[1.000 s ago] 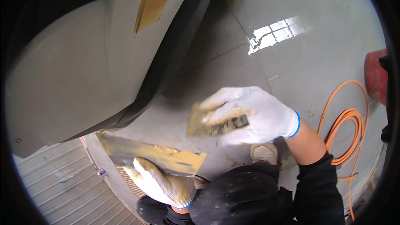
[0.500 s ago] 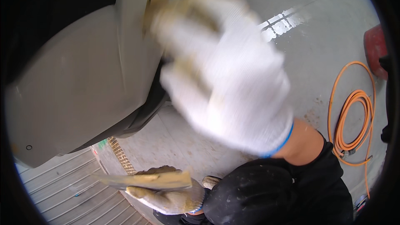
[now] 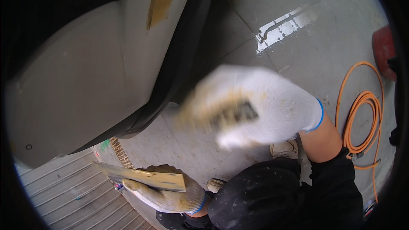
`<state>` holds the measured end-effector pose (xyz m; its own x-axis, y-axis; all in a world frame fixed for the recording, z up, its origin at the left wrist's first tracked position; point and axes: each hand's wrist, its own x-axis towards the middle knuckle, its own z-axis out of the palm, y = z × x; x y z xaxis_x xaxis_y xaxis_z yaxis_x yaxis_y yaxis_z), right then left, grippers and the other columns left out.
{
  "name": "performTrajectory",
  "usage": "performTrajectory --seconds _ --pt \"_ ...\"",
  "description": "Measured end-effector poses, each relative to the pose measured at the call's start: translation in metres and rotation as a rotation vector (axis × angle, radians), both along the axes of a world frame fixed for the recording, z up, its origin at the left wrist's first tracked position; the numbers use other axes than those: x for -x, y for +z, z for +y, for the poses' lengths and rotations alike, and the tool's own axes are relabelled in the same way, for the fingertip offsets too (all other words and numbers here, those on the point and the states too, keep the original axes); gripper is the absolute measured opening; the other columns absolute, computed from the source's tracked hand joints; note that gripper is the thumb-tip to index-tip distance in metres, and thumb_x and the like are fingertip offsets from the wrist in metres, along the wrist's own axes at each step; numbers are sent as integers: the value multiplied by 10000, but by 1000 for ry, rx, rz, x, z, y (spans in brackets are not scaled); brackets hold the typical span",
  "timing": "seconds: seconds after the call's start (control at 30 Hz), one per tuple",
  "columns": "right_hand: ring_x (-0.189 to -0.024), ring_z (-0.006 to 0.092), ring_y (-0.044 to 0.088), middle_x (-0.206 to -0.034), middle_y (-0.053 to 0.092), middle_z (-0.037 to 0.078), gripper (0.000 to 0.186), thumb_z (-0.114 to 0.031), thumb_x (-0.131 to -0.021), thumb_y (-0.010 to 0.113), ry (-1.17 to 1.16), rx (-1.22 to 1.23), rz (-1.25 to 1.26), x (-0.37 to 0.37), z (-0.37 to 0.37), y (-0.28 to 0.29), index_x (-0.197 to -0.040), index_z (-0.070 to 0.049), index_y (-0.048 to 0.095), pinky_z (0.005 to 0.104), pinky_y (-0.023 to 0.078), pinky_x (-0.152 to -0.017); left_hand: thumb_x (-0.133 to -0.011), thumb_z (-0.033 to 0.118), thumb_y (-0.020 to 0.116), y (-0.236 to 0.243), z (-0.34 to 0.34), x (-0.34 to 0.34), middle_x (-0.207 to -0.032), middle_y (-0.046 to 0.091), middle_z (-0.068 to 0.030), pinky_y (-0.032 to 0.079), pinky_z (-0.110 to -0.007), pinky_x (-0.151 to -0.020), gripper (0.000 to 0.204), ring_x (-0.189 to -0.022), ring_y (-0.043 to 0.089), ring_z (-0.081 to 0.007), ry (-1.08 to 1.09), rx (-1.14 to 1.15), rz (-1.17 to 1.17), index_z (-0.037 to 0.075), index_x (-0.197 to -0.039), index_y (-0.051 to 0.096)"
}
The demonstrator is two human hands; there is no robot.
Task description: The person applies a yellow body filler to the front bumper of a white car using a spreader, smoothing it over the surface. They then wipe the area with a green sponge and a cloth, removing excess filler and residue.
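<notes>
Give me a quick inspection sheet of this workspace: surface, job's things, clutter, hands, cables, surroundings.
Surface: grey car panel with a yellow filler patch.
Job's things: putty board smeared yellow; a small dark spreader, blurred.
Clutter: nothing seen.
Hands: left hand, gloved, grips the putty board; right hand, gloved, holds the spreader, off the panel.
Cables: orange hose coiled on the floor at right.
Surroundings: grey concrete floor, floor grate, red object at right edge.
</notes>
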<state>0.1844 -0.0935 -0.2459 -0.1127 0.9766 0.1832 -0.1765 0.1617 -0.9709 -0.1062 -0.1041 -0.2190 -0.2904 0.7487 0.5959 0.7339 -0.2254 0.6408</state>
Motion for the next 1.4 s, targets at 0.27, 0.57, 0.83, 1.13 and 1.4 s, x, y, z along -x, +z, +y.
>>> performTrajectory --seconds 0.27,0.57,0.83,1.13,1.4 --pt "-1129 314 738 -1325 688 163 522 -105 -808 841 -980 -209 -570 22 38 29 -1325 -107 772 430 642 -934 -978 55 716 11 7 -8 -1625 532 -199 637 -379 -1056 786 -1315 682 -291 222 -182 1109 49 -1698 403" --pt "-1219 346 714 -1417 675 197 619 -139 -760 927 -192 -208 404 32 -7 9 -1351 -45 768 447 609 -1020 -1122 299 586 7 8 -14 -1696 447 -240 486 -456 -1236 638 -1506 530 -352 -154 -26 734 6 -1668 437" --pt "-1290 324 684 -1431 686 178 479 -215 -831 881 255 -128 187 48 -23 -43 -1266 -28 809 406 556 -1094 -1153 394 610 15 10 -52 -951 674 -27 569 -267 -698 387 -782 625 -101 -175 365 -741 36 -1288 668" --pt "-1275 359 691 -1444 651 217 629 -192 -757 947 -369 30 -273 26 -26 -52 -1342 -62 754 425 570 -1079 -1168 341 590 13 15 -73 -1154 679 -52 544 -278 -898 393 -993 648 -124 -209 131 -428 21 -1394 609" --pt "-1222 416 708 -1442 633 253 599 -220 -699 980 -484 -268 -501 10 -36 -8 -1268 -125 817 451 608 -999 -1149 223 589 10 33 -81 -1349 693 -180 639 -405 -953 420 -1148 744 -265 -404 84 -333 -4 -1500 547"
